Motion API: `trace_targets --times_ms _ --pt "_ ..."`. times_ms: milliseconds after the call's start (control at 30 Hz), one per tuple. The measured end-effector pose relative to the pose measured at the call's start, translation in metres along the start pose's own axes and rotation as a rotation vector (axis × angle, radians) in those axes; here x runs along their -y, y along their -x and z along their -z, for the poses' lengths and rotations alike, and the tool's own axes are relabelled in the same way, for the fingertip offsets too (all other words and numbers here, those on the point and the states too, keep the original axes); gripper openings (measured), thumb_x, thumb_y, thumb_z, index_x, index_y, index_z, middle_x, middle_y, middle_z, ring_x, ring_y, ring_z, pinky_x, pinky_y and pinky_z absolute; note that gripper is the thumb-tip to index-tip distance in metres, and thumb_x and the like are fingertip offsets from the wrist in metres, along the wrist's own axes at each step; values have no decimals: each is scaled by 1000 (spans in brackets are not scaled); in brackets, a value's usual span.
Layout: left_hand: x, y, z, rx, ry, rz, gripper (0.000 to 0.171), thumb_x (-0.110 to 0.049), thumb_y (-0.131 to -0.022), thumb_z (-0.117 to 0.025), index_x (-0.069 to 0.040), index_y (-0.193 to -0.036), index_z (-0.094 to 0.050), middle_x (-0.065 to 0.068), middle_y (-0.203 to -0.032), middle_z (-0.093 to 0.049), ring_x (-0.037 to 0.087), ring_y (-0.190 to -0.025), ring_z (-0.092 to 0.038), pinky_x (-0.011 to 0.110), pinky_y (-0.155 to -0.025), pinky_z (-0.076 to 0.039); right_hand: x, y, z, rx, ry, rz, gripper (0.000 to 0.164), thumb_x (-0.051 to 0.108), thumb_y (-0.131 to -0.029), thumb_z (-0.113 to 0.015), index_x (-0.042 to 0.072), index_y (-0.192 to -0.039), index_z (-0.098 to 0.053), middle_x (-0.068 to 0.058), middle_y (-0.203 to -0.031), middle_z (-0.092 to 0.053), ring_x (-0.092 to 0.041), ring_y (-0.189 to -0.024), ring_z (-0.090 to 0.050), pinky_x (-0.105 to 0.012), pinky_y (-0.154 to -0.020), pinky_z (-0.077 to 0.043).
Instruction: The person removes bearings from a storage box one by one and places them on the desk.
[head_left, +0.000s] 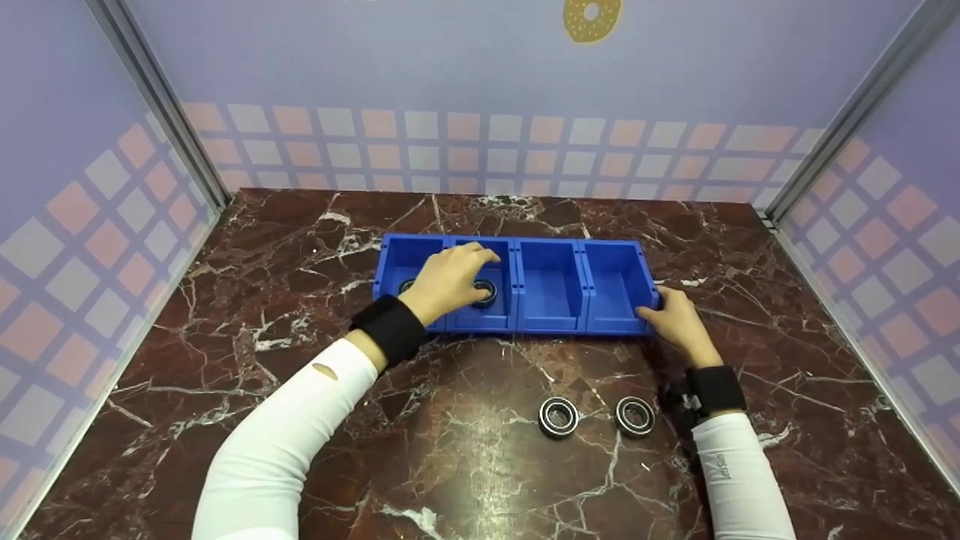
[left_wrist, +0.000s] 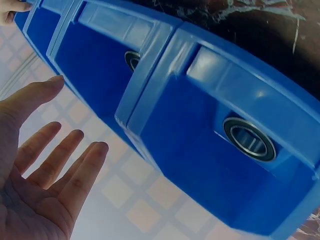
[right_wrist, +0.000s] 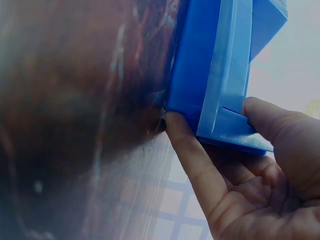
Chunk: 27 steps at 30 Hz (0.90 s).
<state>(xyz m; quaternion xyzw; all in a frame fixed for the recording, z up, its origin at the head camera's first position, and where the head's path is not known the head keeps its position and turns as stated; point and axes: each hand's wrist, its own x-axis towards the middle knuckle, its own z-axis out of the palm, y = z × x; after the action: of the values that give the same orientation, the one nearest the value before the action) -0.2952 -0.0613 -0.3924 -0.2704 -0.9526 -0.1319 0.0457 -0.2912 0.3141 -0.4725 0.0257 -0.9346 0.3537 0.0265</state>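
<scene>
A blue parts bin (head_left: 551, 324) with several compartments in a row stands on the table. My left hand (head_left: 450, 277) is over its second compartment from the left, fingers loosely spread and nothing between them. Near the thumb in the head view lies a ball bearing (head_left: 492, 295) in that compartment. Another bearing (left_wrist: 270, 150) rests in the leftmost compartment, mostly behind the left hand in the head view. At the bin's right end my right hand (head_left: 677, 319) grips the side wall, thumb inside and the other fingers outside and beneath the edge.
Two more bearings, a left one (head_left: 559, 433) and a right one (head_left: 635, 432), lie on the dark marbled table (head_left: 465, 450) in front of the bin, near the right forearm. Patterned panels (head_left: 480, 75) enclose the table at the back and both sides.
</scene>
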Motion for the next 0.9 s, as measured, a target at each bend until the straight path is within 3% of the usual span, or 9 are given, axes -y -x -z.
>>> trace_targets --times_ms 267,667,900 --pt "-2 -9 -13 24 -23 -2 50 -18 -88 -80 -7 -135 -66 15 -134 -68 35 -122 -67 50 -100 -57 0 0 0 -2 8 10 44 6 -92 -63 -17 -129 -58 -37 -120 -68 -37 -104 -68 -45 -92 -55" --pt "-4 -17 -29 100 -84 19 51 -17 -88 -80 -6 -135 -65 17 -132 -68 36 -124 -66 51 -102 -57 -2 0 -2 -6 -7 2 45 6 -91 -64 -16 -130 -59 -37 -120 -68 -36 -103 -69 -33 -84 -54" --pt "-3 -19 -39 111 -101 12 47 -13 -88 -79 -4 -132 -67 18 -127 -69 38 -119 -68 52 -98 -58 -1 1 -1 -3 -2 2 45 6 -92 -63 -17 -131 -58 -37 -120 -68 -36 -103 -69 -35 -85 -54"
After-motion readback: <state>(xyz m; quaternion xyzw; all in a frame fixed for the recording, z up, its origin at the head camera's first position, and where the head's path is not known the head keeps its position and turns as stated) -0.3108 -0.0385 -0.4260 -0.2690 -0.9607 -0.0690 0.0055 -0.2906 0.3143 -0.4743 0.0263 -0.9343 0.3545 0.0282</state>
